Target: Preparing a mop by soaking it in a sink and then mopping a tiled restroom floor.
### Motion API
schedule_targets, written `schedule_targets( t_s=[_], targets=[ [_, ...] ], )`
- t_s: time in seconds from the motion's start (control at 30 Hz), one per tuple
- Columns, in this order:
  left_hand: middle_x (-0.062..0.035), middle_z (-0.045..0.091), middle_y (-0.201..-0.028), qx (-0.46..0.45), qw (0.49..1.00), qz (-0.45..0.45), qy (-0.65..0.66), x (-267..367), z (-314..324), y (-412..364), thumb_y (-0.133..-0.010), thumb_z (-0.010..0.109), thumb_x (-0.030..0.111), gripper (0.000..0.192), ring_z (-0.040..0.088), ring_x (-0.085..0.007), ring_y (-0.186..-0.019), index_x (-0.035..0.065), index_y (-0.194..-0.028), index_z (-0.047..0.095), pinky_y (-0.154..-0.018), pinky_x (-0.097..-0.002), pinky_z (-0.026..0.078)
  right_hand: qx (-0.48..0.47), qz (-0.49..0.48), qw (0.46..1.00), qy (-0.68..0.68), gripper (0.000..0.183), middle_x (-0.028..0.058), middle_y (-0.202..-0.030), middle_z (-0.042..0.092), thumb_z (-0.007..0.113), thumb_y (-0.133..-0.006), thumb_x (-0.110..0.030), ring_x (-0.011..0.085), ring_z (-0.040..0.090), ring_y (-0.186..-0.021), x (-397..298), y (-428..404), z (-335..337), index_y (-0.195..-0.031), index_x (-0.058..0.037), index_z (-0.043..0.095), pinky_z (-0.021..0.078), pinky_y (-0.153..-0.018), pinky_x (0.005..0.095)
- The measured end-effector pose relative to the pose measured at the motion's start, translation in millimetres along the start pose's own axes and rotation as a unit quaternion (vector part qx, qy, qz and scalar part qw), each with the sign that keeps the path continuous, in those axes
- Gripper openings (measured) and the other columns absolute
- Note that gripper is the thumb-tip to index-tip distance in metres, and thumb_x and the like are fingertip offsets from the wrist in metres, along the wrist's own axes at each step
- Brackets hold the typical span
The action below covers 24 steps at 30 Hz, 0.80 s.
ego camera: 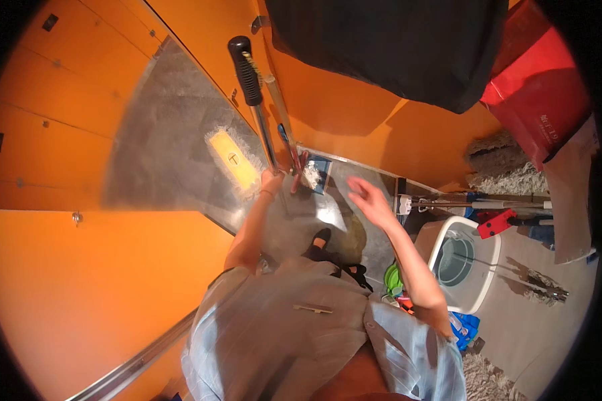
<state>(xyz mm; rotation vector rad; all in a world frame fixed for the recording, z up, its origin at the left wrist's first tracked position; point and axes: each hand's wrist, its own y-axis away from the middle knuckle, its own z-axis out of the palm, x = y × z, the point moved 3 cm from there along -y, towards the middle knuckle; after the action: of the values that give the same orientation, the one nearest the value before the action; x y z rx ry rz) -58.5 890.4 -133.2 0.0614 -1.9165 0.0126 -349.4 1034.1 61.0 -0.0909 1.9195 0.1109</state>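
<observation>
My left hand [272, 178] is closed around the metal pole of a long handle with a black ribbed grip [246, 72], which rises towards the orange wall. Close beside that pole stand a wooden stick [279, 108] and a red-handled tool [297, 163]. On the grey floor, left of my left hand, lies a flat mop head [234, 159] with a yellow top and pale fringe; whether the held pole joins it cannot be told. My right hand [368, 198] is raised over the floor, fingers apart and slightly bent, holding nothing. A blue dustpan-like tray [321, 174] with white bits lies between my hands.
Right of me stands a white sink or tub [494, 270] with a grey basin inside. Green bowls [393, 278] and a blue packet [464, 328] lie beside it. Orange panels [105, 265] rise at the left. A black bag [381, 45] and a red bag [537, 95] hang above.
</observation>
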Motion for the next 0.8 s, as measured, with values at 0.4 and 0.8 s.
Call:
schedule_targets(
  t_s=[0.4, 0.8],
  targets=[
    [-0.0100, 0.064, -0.072, 0.077, 0.997, 0.026, -0.003, -28, 2, -33, -0.075, 0.063, 0.009, 0.015, 0.062, -0.0206, -0.067, 0.0036, -0.088, 0.063, -0.063, -0.0324, 0.048, -0.079, -0.070, 0.993, 0.052, 0.043, 0.0250, -0.103, 0.061, 0.062, -0.077, -0.022, 0.0353, 0.058, -0.101, -70, -220, 98, -0.112, 0.0030, 0.055, 0.0449, -0.085, 0.0399],
    [-0.0163, 0.064, -0.076, 0.088, 0.991, 0.019, -0.098, -4, 30, -81, -0.078, 0.061, 0.021, 0.021, 0.064, -0.0275, -0.072, 0.0010, -0.085, 0.063, -0.065, -0.0378, 0.048, 0.043, -0.146, 0.974, 0.168, 0.023, 0.0270, -0.088, 0.060, 0.057, -0.083, -0.013, 0.0444, 0.055, -0.090, -46, -208, 51, -0.099, 0.0025, 0.054, 0.0454, -0.074, 0.0473]
  ],
)
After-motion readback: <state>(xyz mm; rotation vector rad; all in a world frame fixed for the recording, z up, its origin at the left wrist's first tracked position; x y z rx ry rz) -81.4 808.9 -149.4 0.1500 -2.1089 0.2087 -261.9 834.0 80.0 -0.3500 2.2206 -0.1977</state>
